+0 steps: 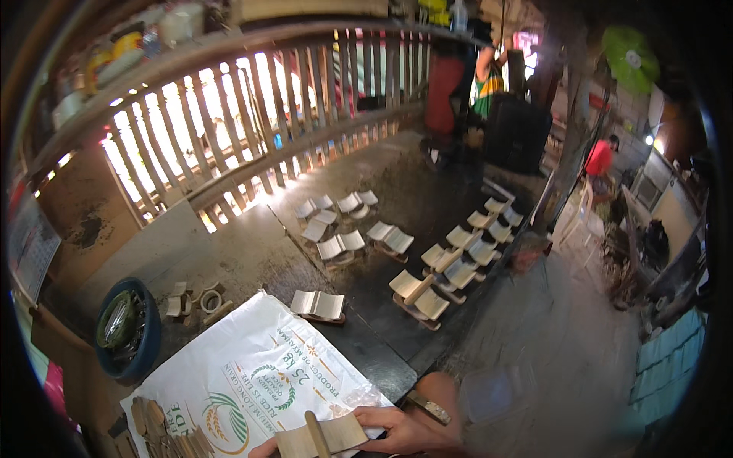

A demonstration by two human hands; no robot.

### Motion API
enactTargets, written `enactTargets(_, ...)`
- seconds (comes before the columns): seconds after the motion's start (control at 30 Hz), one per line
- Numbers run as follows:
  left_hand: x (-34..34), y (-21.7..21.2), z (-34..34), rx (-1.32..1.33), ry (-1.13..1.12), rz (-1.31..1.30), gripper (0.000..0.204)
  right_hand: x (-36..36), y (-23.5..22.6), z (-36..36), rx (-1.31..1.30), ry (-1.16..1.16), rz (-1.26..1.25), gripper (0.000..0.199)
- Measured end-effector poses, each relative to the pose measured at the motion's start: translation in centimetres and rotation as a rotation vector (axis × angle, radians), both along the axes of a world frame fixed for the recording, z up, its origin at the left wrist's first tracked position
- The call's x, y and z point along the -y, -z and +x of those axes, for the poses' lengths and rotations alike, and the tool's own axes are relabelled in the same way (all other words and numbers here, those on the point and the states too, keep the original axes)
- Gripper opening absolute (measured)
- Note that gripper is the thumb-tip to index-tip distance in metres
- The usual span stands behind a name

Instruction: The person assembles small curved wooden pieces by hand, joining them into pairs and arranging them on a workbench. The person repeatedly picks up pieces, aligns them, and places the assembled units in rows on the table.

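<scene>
Near edge, over white printed sack [252, 374] on counter [252, 259]: right hand [401, 427], fingers curled around pale, flat wooden piece [324, 437] with upright stick at centre. Left hand's [263, 449] grip indiscernible.

— Where did the hand sit?

— The right hand [397, 429] was at the near edge of the workbench [252, 259], resting on a printed sack [252, 374] and touching a flat wooden piece [321, 437].

— And beyond it?

— A small wooden stand [318, 306] stood just behind the sack. Farther back and to the right, more stands [427, 263] stood in rows across the bench.

— On the left?

— A round basin [128, 330] sat left of the sack, with small wood offcuts [195, 300] between basin and stand. A slatted railing [252, 114] ran behind the bench.
</scene>
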State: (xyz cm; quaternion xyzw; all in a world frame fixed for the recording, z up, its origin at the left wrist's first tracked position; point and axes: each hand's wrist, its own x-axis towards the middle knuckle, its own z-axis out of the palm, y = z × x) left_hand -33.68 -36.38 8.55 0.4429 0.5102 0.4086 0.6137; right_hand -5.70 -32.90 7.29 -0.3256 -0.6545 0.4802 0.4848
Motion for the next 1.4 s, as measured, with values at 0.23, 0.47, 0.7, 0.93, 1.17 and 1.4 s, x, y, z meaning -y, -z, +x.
enactTargets(0.23,-5.9,-3.8,-3.4,-0.234,-0.118,-0.029,0.046,-9.3,-0.9,-2.7,-0.007,-0.281,-0.07,0.028)
enactTargets(0.47,-10.7,-11.8,-4.3,-0.279,-0.002,-0.018,0.04,-14.0,-12.4,-1.9,0.1,-0.206,-0.141,0.033)
enactTargets(0.7,-14.5,-15.4,-0.9,-0.242,0.2,0.002,0.041,-14.8,-21.5,3.7,0.276,-0.036,-0.198,0.041)
enactTargets(0.93,-25.0,-19.0,9.5,-0.284,0.389,0.242,0.047,-17.5,-22.0,12.0,0.17,0.111,-0.304,0.043)
enactTargets(1.17,-36.7,-20.4,22.5,-0.251,0.41,0.333,0.048,-26.9,-20.4,23.6,0.217,0.143,-0.269,0.04)
enactTargets(1.4,-43.6,-16.6,30.7,-0.26,-0.061,0.154,0.051,-40.5,-12.0,33.2,0.404,0.659,-0.121,0.03)
